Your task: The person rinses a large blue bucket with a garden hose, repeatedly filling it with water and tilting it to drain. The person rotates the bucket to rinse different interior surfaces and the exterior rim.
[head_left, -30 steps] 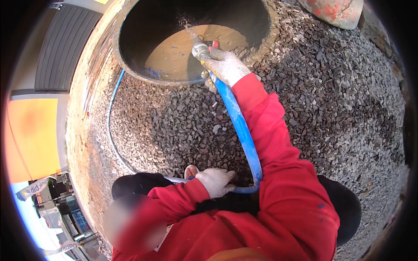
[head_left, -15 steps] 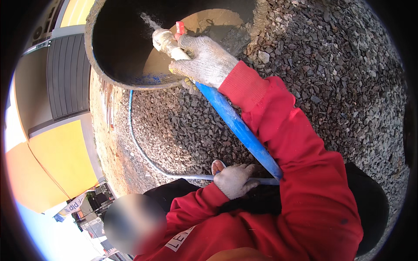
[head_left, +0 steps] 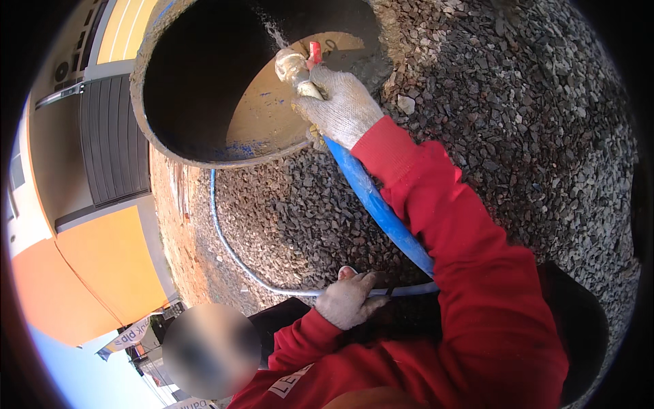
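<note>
My right hand (head_left: pixel 340 105), in a pale knitted glove, is closed around a dirty whitish valve nozzle (head_left: pixel 291 66) with a red lever (head_left: pixel 315 52). A thin jet of water (head_left: pixel 274 31) sprays from its tip into a large round vessel (head_left: pixel 141 102) with a dirt-crusted rim. From below that hand a thick blue hose (head_left: pixel 375 201) runs down beside my red sleeve. My left hand (head_left: pixel 344 301), also gloved, lies by my dark-clothed leg with thumb and fingers apart. It is over or just beside a thin light-blue hose (head_left: pixel 235 258); whether it touches the hose I cannot tell.
Grey crushed gravel (head_left: pixel 504 136) spreads around the vessel. Inside the vessel, sunlight falls on a tan, muddy patch (head_left: pixel 266 109). A grey ribbed shutter (head_left: pixel 112 136) and an orange-yellow wall (head_left: pixel 112 266) stand at the left. A person's blurred head (head_left: pixel 211 351) appears at lower left.
The whole view has shifted, so the vessel sits lower in the picture. The nozzle and right hand appear farther right and lower; the left hand appears slightly lower and left. Water still sprays.
</note>
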Available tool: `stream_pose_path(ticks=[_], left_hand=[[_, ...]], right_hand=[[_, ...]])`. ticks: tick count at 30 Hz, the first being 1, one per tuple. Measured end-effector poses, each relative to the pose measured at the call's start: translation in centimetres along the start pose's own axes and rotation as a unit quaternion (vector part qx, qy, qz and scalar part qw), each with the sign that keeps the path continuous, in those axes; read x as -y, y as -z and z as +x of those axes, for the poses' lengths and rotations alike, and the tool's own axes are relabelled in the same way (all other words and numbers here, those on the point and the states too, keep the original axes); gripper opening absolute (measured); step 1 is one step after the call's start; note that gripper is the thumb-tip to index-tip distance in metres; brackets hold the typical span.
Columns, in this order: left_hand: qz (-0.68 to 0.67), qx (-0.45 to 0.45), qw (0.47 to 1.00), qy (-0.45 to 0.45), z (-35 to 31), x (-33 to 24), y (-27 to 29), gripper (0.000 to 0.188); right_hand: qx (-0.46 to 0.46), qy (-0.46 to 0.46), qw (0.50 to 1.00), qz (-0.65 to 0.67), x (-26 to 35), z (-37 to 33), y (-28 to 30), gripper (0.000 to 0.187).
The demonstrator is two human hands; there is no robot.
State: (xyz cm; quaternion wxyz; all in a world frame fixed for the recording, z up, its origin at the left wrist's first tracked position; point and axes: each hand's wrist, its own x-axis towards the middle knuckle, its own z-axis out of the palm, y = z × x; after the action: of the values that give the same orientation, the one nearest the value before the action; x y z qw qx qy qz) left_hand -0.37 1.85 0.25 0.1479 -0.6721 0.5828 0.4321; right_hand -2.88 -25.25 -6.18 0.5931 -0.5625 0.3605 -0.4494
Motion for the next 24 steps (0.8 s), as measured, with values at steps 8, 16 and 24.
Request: stream_pose_path(ticks=[8, 16, 24], left_hand=[[0.081, -0.337, 0.938, -0.025, -12.1, 3.9, 12.0, 0.043], [-0.036, -0.197, 0.979, -0.023, -13.7, 11.3, 6.5, 0.057], [-0.162, -0.099, 0.979, -0.070, -14.8, 12.1, 5.4, 0.051]], right_hand=[[0.133, -0.148, 0.969, 0.147, 2.5, -1.9, 2.6, 0.046], [0.080, -0.073, 0.994, 0.029, 5.1, -6.9, 5.4, 0.067], [0.065, -0.101, 0.992, -0.047, 3.7, -6.2, 6.0, 0.066]])
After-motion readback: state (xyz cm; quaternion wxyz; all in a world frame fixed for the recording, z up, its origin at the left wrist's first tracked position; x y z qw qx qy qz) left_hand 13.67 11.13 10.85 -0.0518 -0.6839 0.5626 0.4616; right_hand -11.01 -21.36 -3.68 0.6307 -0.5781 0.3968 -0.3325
